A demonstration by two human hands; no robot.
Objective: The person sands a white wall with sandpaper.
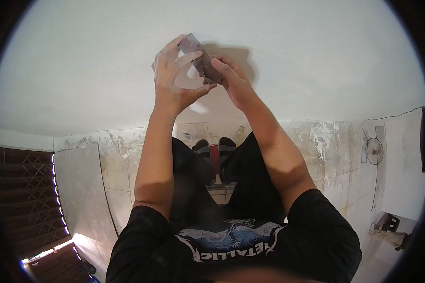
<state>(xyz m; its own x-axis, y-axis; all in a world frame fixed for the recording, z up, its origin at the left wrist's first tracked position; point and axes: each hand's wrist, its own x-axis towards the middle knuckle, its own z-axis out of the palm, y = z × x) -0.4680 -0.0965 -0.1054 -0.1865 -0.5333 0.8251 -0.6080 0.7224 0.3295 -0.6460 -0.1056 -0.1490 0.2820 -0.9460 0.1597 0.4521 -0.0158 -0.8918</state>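
A block wrapped in dark brown sandpaper (206, 63) is held up in front of a pale wall (109, 67). My left hand (170, 76), dusted with white powder, reaches around its left side, fingers on the upper end and thumb by the lower corner. From the right, my right hand (235, 78) grips the lower end with the thumb on the face. A loose edge of the paper stands slightly off the block on its lower left. Behind it, a shadow of the hands falls on the wall.
Below the wall, the tiled floor (117, 169) is splashed with white. My sandalled feet (202, 150) rest by something red (214, 157). A grey flat panel (81, 187) lies left, near a dark slatted shutter (24, 191). A corded fan (374, 151) stands right.
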